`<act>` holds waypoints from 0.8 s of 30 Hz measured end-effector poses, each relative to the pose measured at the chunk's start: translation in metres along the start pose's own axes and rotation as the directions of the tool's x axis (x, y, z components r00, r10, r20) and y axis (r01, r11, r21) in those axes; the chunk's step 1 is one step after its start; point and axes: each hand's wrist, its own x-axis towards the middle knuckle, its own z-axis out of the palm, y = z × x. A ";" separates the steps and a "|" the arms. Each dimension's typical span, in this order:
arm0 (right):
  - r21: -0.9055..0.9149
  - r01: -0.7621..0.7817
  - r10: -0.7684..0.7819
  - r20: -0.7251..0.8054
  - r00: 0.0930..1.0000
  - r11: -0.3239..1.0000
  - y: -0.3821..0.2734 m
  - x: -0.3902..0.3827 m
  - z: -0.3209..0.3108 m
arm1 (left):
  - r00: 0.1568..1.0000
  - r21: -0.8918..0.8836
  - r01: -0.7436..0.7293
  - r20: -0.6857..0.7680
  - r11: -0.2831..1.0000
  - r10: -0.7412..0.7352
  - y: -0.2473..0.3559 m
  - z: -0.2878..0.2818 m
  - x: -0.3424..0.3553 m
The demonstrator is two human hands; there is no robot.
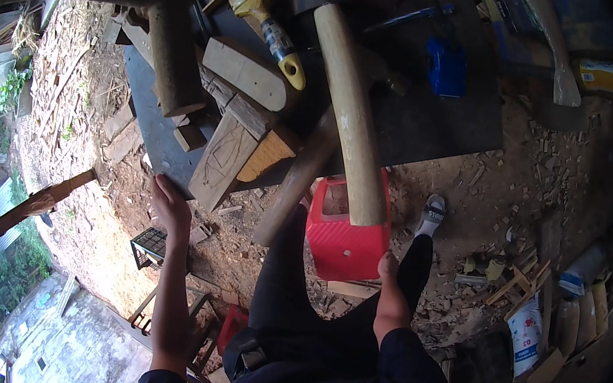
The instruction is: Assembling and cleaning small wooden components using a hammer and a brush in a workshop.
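My left hand is at the near left corner of the dark table, its fingers stretched out along the edge and nothing seen in them. My right hand is closed at the side of a red plastic seat, perhaps a stool or chair, in front of my legs. Its fingertips are hidden by the seat. Over the table's near edge juts a pale, curved wooden handle, partly covering the seat. A darker wooden handle slants beside it. Wood blocks lie nearest my left hand.
A paintbrush with a yellow handle and a blue object lie on the table. A small black rack stands below my left forearm. Wood scraps and a white sack lie on the right, on chip-strewn ground.
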 end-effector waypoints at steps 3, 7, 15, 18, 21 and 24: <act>0.232 -0.188 0.206 -0.052 0.977 0.954 -0.009 0.009 -0.032 | 1.000 -0.027 -0.008 -0.016 1.000 0.007 0.007 0.001 -0.002; 0.258 0.218 -0.062 -0.502 0.863 0.941 -0.087 0.023 -0.080 | 0.994 -0.012 0.082 0.075 0.997 -0.081 0.012 -0.002 -0.002; -0.170 0.558 -0.569 -0.016 0.822 0.812 -0.184 0.039 -0.041 | 0.999 0.014 -0.010 0.039 1.000 0.010 0.016 -0.007 0.001; -0.224 0.520 -0.556 -0.147 0.818 0.824 -0.178 0.035 -0.031 | 0.998 0.054 0.011 0.066 0.998 -0.015 0.019 -0.007 0.001; -0.263 0.514 -0.549 -0.078 0.832 0.816 -0.187 0.039 -0.033 | 0.998 0.025 -0.003 0.060 1.000 0.001 0.022 -0.008 -0.002; -0.274 0.482 -0.492 0.034 0.870 0.832 -0.209 0.056 -0.034 | 0.998 -0.028 0.042 0.045 0.999 -0.041 0.024 -0.008 -0.001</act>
